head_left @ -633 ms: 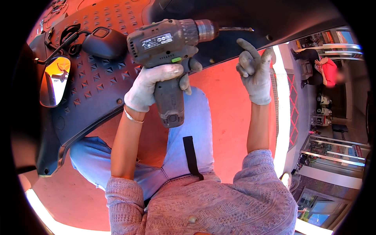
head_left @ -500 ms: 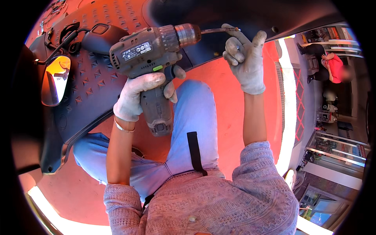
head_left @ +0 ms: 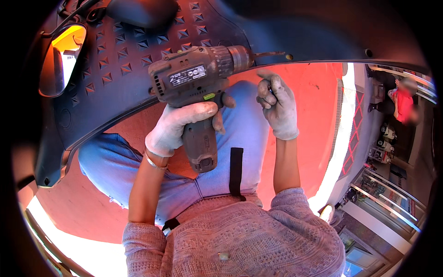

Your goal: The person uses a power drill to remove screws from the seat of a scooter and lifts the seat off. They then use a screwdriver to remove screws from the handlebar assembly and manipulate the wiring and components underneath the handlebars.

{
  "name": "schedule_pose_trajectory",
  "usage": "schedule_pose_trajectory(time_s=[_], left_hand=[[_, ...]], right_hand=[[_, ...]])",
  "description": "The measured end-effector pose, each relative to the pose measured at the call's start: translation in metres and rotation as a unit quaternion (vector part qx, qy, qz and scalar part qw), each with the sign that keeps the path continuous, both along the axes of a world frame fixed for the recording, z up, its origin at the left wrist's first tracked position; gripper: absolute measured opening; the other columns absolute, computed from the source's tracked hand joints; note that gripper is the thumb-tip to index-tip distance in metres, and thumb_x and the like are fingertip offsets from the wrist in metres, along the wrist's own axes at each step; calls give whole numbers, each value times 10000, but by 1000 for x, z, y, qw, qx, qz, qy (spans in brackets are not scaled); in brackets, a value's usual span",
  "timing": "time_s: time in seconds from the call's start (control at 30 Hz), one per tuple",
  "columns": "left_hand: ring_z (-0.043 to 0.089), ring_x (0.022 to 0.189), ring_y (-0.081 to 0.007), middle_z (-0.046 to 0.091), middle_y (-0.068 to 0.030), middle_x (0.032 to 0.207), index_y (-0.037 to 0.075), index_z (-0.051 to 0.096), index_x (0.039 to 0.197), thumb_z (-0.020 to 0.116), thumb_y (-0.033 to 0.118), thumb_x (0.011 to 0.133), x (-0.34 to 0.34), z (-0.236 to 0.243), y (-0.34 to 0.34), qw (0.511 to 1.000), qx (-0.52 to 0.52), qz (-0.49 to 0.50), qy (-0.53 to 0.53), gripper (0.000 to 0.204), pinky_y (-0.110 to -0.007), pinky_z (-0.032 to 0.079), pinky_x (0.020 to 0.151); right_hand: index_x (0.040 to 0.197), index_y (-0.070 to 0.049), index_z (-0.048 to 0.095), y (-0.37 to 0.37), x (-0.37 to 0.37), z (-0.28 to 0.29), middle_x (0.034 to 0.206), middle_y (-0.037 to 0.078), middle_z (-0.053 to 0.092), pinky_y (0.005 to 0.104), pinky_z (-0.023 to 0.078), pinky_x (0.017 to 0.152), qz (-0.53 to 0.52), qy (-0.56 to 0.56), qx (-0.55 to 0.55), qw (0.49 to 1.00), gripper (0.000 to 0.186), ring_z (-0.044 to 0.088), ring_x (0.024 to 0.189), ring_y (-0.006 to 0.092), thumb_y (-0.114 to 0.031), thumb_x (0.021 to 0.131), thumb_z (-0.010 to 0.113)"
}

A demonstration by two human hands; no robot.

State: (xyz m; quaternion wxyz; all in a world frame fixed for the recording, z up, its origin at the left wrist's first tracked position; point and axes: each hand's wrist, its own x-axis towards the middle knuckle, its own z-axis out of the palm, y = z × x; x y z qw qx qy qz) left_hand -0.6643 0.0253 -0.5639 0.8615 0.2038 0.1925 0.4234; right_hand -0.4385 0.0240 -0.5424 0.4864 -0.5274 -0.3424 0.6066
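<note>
My left hand (head_left: 177, 122), in a grey-white work glove, is wrapped round the handle of a dark cordless drill (head_left: 184, 76). The drill points right, and its long thin bit (head_left: 270, 54) lies in front of a glossy dark panel (head_left: 318, 44). A small yellowish spot shows by the bit's tip; whether it is a screw I cannot tell. Below the bit, apart from it, is my gloved right hand (head_left: 280, 108). Its fingers are curled in, with a small dark thing among them, too small to name.
A dark studded footboard (head_left: 134, 69) spans the upper left, with a rear-view mirror (head_left: 64, 60) on it. Red flooring (head_left: 304, 152) lies beneath my bent legs. Off to the right, a person in a red top (head_left: 405, 108) is near parked scooters (head_left: 385, 143).
The view has shifted, and the drill shows lower and further right. My right hand has come away from the bit's tip, and its spread thumb and forefinger have drawn in.
</note>
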Motion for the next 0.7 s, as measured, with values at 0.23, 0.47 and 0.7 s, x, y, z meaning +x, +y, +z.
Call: schedule_pose_trajectory(time_s=[0.23,0.47,0.7], left_hand=[[607,702,-146,620,-164,1019,-35,517,1228,629,178,809,16,-7,7,999,21,-32,4,483,-317,539,640],[611,708,-148,625,-157,1012,-33,512,1224,617,166,820,26,-10,11,999,35,-29,14,462,-320,547,648],[614,709,-153,625,-171,1024,-36,509,1220,615,152,819,29,-10,11,998,33,-31,34,455,-329,553,660]], right_hand=[[1253,51,446,27,-10,-5,695,-36,377,185,279,527,-22,76,27,996,371,286,566,32,-181,967,410],[1266,59,436,35,-6,-2,678,-51,361,167,278,514,-30,83,41,995,371,289,547,20,-172,977,400],[1256,61,435,36,2,-5,673,-55,357,160,284,514,-26,88,30,995,352,288,544,15,-155,981,395]])
